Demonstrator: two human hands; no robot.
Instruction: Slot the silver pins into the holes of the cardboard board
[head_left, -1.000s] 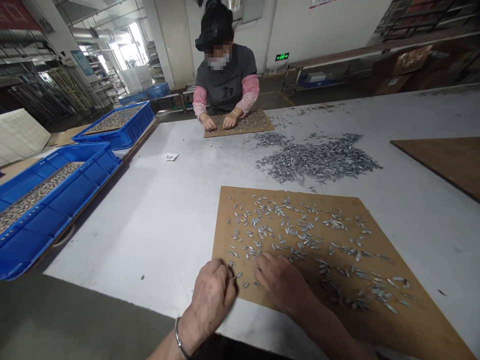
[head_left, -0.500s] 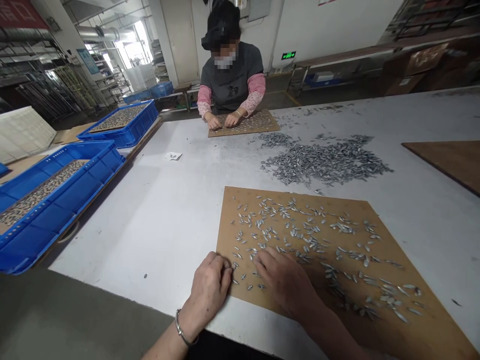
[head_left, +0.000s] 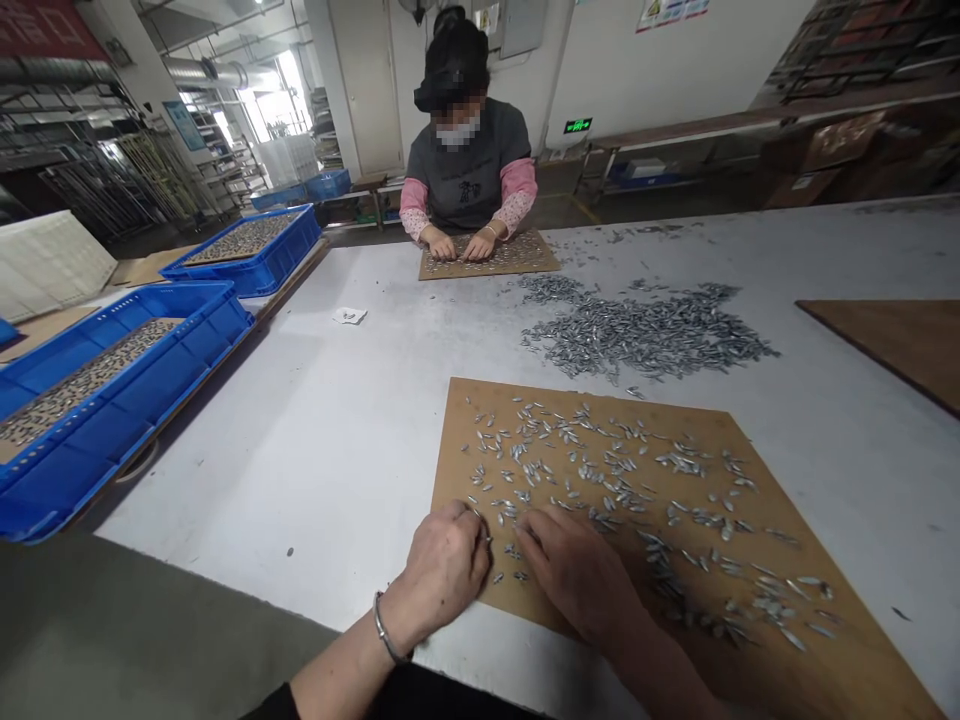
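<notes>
Many small silvery leaf-shaped metal pieces [head_left: 619, 490] lie scattered over a brown board [head_left: 517, 605] in front of me. At the board's near left edge my left hand [head_left: 448, 558] is closed in a pinch, and a small silvery metal piece shows at its fingertips. Just to the right, over the same board, my right hand [head_left: 574, 565] has its fingers curled and pressed together. Whatever is between those fingertips is hidden. A few pieces on the board, between the two hands, lie crossed over each other.
Beyond the board a heap of loose metal pieces [head_left: 652, 330] covers part of the white table [head_left: 360, 430]. Across from me a co-worker [head_left: 469, 165] handles another board [head_left: 442, 271]. Blue crates [head_left: 187, 350] stand left; a dark brown board [head_left: 892, 335] lies right.
My left hand has shifted right, onto the board's edge and closer to my right hand. My right hand has barely moved. The view has tilted slightly.
</notes>
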